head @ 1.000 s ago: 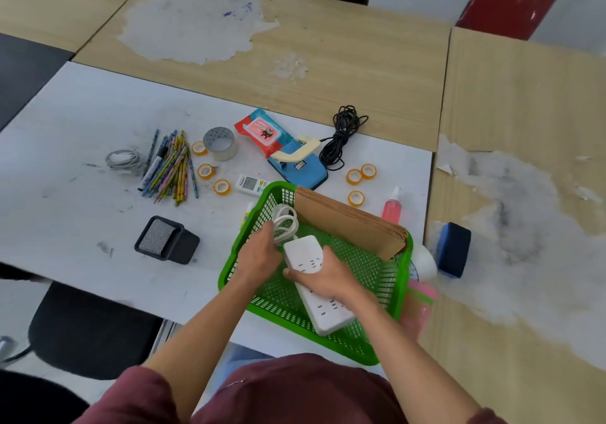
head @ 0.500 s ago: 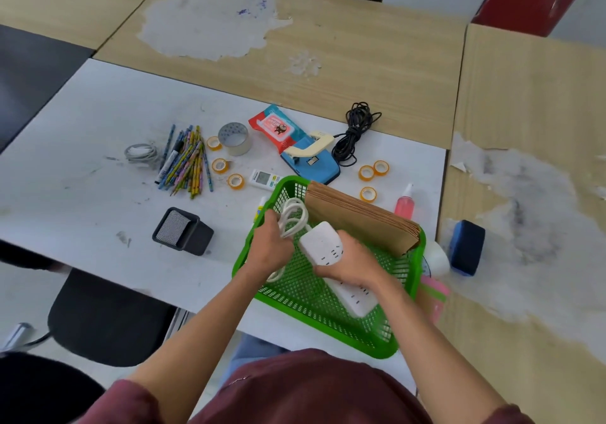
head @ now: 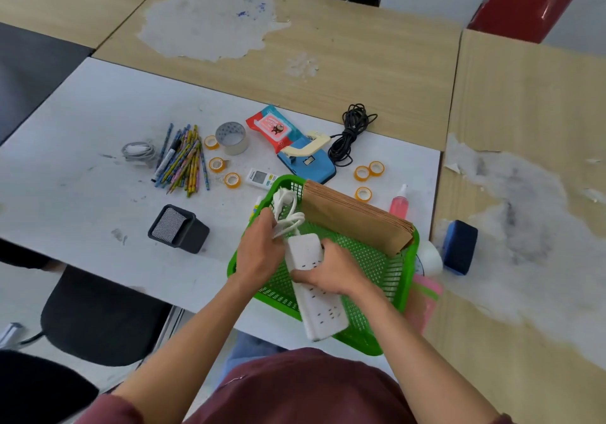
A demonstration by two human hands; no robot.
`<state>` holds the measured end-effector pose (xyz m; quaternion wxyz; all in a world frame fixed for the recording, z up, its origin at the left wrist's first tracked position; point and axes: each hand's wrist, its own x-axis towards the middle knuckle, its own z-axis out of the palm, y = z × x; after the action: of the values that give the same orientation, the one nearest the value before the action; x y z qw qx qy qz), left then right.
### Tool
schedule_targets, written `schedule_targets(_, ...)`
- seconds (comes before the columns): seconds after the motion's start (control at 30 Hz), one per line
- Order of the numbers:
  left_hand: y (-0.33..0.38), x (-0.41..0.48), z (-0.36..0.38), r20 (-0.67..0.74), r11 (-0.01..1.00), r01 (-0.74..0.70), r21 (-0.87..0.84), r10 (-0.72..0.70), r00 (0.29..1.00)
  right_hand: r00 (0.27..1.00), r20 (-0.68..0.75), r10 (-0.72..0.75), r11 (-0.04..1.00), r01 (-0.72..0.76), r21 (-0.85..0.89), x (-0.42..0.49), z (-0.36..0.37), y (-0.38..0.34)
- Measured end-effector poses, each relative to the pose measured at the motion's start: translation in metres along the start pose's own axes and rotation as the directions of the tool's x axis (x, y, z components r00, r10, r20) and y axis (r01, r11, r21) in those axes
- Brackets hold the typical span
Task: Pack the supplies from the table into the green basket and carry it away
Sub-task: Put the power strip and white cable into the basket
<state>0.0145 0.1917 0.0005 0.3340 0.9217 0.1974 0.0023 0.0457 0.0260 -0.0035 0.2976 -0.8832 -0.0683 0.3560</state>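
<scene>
The green basket [head: 401, 292] stands on the white bench [head: 82, 174] at its near edge, at roughly 5 o'clock of the bench surface, directly in front of the person. A stack of brown paper envelopes [head: 354, 217] stands on edge inside it along the wall at 1 o'clock. The right hand [head: 334, 276] holds a white power strip [head: 323, 312] over the basket; its grip is clamped around the strip body near the cord end, thumb on the socket face. The free end of the strip points to 6 o'clock and overhangs the near rim. The left hand [head: 259, 253] sits at the 10 o'clock corner of the basket, its grip closed on the coiled white cord [head: 288, 214] of the strip, whose loops rise above that rim. On the bench outside the basket, from 9 to 12 o'clock: a black mesh pen holder [head: 177, 228], a heap of pencils [head: 185, 164], a grey tape roll [head: 231, 136], a red wipes pack [head: 273, 127], a blue hole punch [head: 308, 161] and a bundled black cable [head: 352, 132]. A pink spray bottle [head: 399, 204] stands just beside the basket at 1 o'clock, and a blue eraser block [head: 459, 246] lies at 3 o'clock.
</scene>
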Motion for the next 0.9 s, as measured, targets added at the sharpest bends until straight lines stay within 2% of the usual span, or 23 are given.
schedule_targets(0.2,0.002,0.017,-0.016,0.064,0.944,-0.306,0.127,0.3,0.952,0.995,-0.068,0.068,0.959,-0.046,0.279,-0.013,0.027,-0.017)
schedule_targets(0.33,0.007,0.025,-0.022,0.127,0.824,-0.55,0.138,0.536,0.835,0.985,-0.084,0.151,0.932,-0.114,0.345,-0.019,0.032,-0.019)
schedule_targets(0.43,0.005,0.034,-0.026,0.211,0.753,-0.638,0.162,0.605,0.768,0.977,-0.088,0.192,0.912,-0.145,0.384,-0.023,0.038,-0.018)
schedule_targets(0.53,0.011,0.04,-0.026,0.277,0.66,-0.737,0.145,0.688,0.671,0.965,-0.095,0.244,0.866,-0.173,0.469,-0.024,0.044,-0.017)
schedule_targets(0.63,0.018,0.052,-0.022,0.356,0.598,-0.791,0.133,0.716,0.601,0.948,-0.072,0.309,0.813,-0.225,0.536,-0.023,0.049,-0.017)
schedule_targets(0.77,0.016,0.072,-0.008,0.511,0.618,-0.775,0.133,0.627,0.587,0.917,-0.038,0.397,0.729,-0.29,0.619,-0.016,0.052,-0.019)
schedule_targets(0.9,0.016,0.086,0.009,0.612,0.592,-0.784,0.188,0.554,0.565,0.871,0.021,0.49,0.623,-0.367,0.691,-0.002,0.051,-0.024)
